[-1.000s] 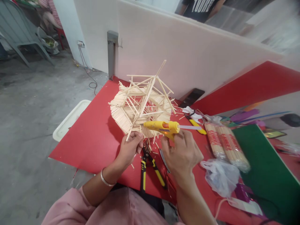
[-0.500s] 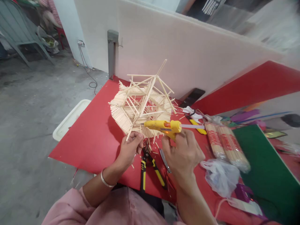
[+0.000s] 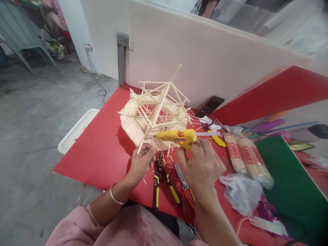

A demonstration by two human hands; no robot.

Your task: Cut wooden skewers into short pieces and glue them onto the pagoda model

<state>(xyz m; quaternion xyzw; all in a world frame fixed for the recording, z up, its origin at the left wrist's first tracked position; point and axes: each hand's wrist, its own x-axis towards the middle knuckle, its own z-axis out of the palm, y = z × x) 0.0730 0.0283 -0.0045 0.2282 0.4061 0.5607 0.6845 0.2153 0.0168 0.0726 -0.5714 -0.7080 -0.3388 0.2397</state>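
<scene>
On the red tabletop stands a frame of thin wooden sticks (image 3: 131, 127), with a wide base of sticks laid side by side and an open, pointed top. At its near corner my left hand (image 3: 144, 160) is closed, pinching the end of a wooden stick (image 3: 140, 146) that juts toward me. My right hand (image 3: 201, 164) grips a yellow hot glue gun (image 3: 176, 136), a clear glue stick (image 3: 208, 134) poking from its back. The nozzle points left, close to the corner above my left fingers; whether it touches the sticks I cannot tell.
Below the frame lie yellow-and-black pliers (image 3: 156, 184), scissors (image 3: 180, 176) and stick scraps. Packs of sticks (image 3: 247, 157), a plastic bag (image 3: 241, 191) and a green board (image 3: 284, 167) are at right. A white partition (image 3: 205, 58) stands behind, with a dark phone-like object (image 3: 211, 105) against it.
The glue gun has shifted slightly left and its back end has risen a little. My left hand and the stick frame stay nearly where they were.
</scene>
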